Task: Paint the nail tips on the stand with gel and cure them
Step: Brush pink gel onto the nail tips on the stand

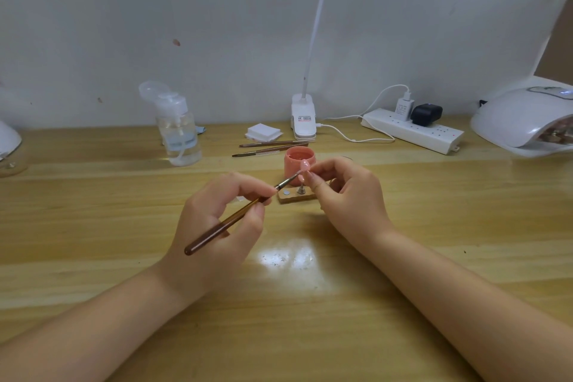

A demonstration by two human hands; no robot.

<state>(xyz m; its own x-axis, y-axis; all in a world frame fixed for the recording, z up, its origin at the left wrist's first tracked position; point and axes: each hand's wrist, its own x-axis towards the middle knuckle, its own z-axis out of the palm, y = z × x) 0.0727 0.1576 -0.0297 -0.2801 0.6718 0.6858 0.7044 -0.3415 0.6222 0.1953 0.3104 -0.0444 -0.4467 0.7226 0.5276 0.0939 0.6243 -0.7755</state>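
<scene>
Pump bottle point(178, 127) (clear liquid), power strip point(412, 130), possibly wipes point(263, 132).

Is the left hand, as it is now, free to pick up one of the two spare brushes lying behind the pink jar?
Probably not yet. The left hand already holds a brush in its grip, working on the nail tip. The spare brushes lie uncovered behind the jar, so only the full grip hinders.
</scene>
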